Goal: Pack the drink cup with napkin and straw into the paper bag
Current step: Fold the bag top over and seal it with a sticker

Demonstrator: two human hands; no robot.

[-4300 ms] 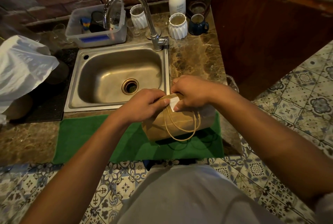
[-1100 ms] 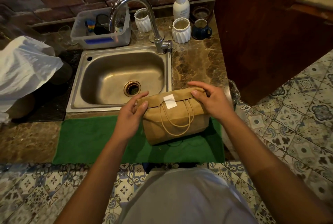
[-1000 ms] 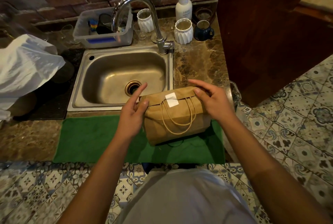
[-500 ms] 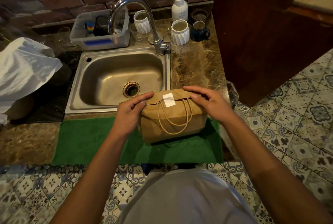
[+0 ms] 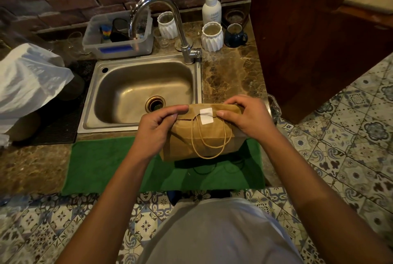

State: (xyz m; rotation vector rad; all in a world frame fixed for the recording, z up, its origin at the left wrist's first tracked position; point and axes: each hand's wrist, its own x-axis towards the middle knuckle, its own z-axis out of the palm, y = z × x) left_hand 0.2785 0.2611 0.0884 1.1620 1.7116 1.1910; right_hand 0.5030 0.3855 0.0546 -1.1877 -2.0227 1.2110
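Pinching the folded top edge of the kraft paper bag [image 5: 202, 134] from both ends: left hand [image 5: 156, 130] has thumb on the near face and forefinger laid along the fold; right hand [image 5: 246, 118] has thumb tip pressed on the near face just right of the seal and fingers curled over the fold. Both hands closed on paper, nothing else in them.

Bag: brown, matte, lightly creased paper; boxy, wider than tall as seen. Top rolled over toward the camera and held down by a white rectangular sticker [image 5: 206, 116] at mid-width. Two twisted paper-cord handles [image 5: 212, 142] hang in loops down the near face. Long axis runs left to right, parallel to the counter's front edge; folded top faces up, handle side faces the person. Contents not visible.

Location: bag sits at the near right of the counter, its base over the green towel [image 5: 110, 164] (short pile, rectangular), its top edge overlapping the front right rim of the stainless sink [image 5: 136, 91].

Surround: brown veined marble counter [image 5: 229, 76]; chrome gooseneck faucet [image 5: 161, 21]; two white ribbed ceramic cups; white pump bottle [image 5: 211, 6]; dark blue mug [image 5: 235, 35]; clear plastic tub [image 5: 119, 38]; crumpled white plastic bag [image 5: 29, 81] far left; brick wall behind.
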